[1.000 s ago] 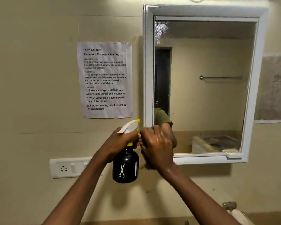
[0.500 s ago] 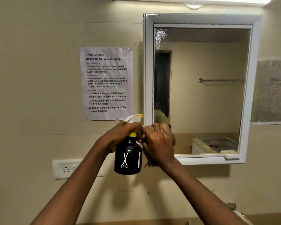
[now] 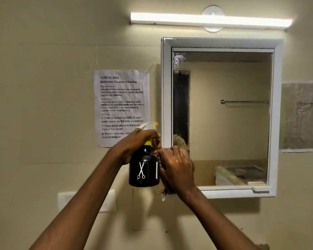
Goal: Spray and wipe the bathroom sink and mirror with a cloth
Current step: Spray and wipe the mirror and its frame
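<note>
Up at the mirror's point(image 3: 228, 114) lower left corner, the left hand point(image 3: 137, 141) curls round the neck of the black spray bottle point(image 3: 144, 168), just beside the frame. The right hand point(image 3: 177, 166) clutches a brownish cloth point(image 3: 167, 190), fingers bunched, touching the bottle's side.

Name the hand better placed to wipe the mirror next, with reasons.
Right. The right hand holds what looks like a cloth at the mirror's lower left corner, while the left hand grips the spray bottle.
</note>
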A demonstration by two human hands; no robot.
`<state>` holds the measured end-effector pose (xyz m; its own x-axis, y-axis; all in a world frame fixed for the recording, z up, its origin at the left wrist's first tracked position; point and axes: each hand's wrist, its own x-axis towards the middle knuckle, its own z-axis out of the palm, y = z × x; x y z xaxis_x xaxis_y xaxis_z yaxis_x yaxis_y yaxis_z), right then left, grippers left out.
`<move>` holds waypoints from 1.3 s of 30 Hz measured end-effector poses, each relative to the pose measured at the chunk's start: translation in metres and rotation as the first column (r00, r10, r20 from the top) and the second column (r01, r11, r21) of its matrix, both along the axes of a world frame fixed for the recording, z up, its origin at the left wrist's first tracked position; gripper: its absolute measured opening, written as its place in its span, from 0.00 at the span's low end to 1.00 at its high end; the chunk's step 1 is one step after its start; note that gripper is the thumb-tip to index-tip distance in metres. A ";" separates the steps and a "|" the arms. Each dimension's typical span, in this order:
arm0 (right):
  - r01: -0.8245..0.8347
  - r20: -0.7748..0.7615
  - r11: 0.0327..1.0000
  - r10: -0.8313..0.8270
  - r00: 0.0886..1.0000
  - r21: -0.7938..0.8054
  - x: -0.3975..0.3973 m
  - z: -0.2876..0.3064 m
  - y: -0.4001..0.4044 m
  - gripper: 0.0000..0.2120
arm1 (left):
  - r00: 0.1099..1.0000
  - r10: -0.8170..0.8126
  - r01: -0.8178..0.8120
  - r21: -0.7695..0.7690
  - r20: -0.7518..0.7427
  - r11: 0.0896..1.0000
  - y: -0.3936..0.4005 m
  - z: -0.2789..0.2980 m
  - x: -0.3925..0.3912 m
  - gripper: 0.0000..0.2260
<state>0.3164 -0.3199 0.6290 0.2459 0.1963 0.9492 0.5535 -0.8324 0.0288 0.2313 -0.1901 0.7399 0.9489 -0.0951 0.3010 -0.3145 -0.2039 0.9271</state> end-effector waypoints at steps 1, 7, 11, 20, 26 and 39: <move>0.004 0.014 1.000 -0.004 1.000 0.002 0.000 0.001 0.000 0.10 | 1.000 0.005 -0.005 -0.004 -0.010 1.000 -0.002 -0.003 0.000 0.06; -0.080 0.007 0.997 0.080 0.997 0.012 -0.013 0.010 -0.003 0.14 | 0.995 0.099 -0.099 -0.036 0.009 0.994 -0.013 -0.014 0.000 0.05; -0.118 -0.043 0.993 0.118 0.992 0.015 -0.011 0.031 -0.003 0.11 | 0.999 0.034 -0.034 -0.009 0.020 0.999 -0.010 -0.006 -0.005 0.09; -0.037 0.015 0.996 0.036 0.999 0.087 -0.011 0.132 0.013 0.17 | 0.996 0.086 -0.083 -0.095 0.032 0.992 -0.001 0.013 -0.006 0.05; -0.123 0.093 0.989 0.116 0.989 0.084 -0.003 0.077 0.005 0.14 | 0.999 0.005 -0.003 -0.051 0.053 0.999 -0.005 0.035 -0.002 0.07; -0.107 0.076 0.994 0.104 0.992 0.034 -0.010 0.129 0.002 0.15 | 0.993 -0.028 0.036 -0.066 0.114 0.997 -0.011 0.055 -0.007 0.06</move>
<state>0.3060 -0.3179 0.7580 0.1545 0.1810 0.9713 0.6359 -0.7706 0.0424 0.2238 -0.2007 0.7951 0.9052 -0.1006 0.4129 -0.4234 -0.1297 0.8966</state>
